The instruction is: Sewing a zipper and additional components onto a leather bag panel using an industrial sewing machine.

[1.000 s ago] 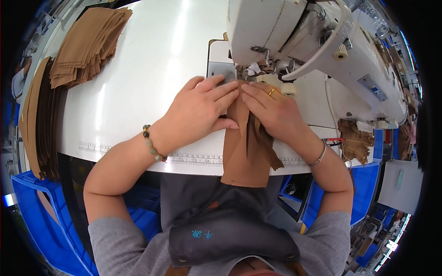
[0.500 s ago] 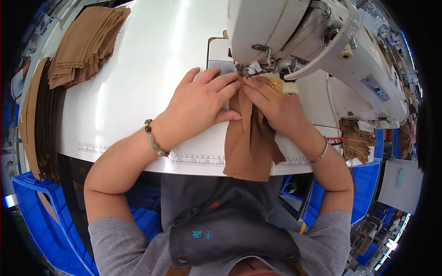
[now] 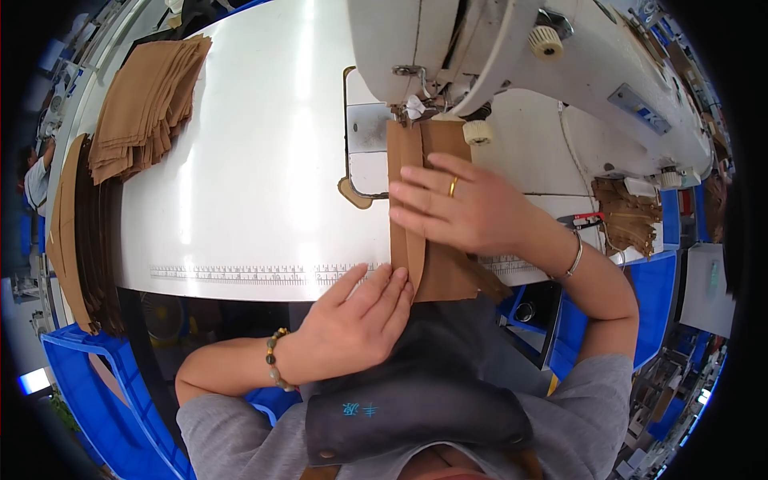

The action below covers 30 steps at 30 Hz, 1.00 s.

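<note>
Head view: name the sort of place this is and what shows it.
Probably a sewing workshop: a white sewing machine stands on the worktable, a brown piece lies at its needle end, and a stack of brown pieces sits to the left.

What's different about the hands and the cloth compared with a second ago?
The left hand moved from near the sewing machine's foot to the brown fabric's near end. The right hand drew back slightly, fingers spread over the fabric, which lies less bunched. The machine and brown stack stayed put.
</note>
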{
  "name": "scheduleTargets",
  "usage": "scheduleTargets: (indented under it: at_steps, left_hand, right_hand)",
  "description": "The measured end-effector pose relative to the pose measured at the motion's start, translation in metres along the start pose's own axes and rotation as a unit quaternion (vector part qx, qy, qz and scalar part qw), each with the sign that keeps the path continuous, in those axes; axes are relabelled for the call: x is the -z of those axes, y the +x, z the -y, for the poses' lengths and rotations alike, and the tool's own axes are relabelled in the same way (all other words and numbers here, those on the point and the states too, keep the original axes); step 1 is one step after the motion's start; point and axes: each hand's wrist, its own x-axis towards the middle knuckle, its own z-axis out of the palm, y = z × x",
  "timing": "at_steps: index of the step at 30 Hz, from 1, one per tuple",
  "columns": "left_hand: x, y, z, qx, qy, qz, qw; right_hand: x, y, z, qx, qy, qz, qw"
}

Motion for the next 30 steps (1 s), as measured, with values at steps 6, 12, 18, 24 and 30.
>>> scheduleTargets:
  at_steps: [6, 12, 18, 24, 30]
  left_hand:
    - [-0.008, -0.01, -0.01, -0.025, 0.047, -0.015, 0.998]
    - [-0.002, -0.008, -0.004, 0.026, -0.056, -0.029, 0.998]
    - [-0.008, 0.029, 0.043, 0.096, -0.067, -0.018, 0.993]
    - [-0.028, 0.066, 0.091, 0.104, -0.021, 0.04, 0.994]
    - [-0.03, 0.06, 0.091, 0.079, 0.004, 0.023, 0.997]
  right_hand:
    - [0.013, -0.021, 0.058, -0.004, 0.049, -0.015, 0.999]
    - [0.017, -0.031, 0.089, -0.021, 0.048, -0.019, 0.998]
    - [0.019, -0.037, 0.102, -0.036, 0.037, -0.005, 0.999]
    - [0.029, -0.027, 0.095, -0.039, 0.075, 0.013, 0.996]
    - [0.073, -0.009, 0.049, -0.12, 0.17, 0.012, 0.978]
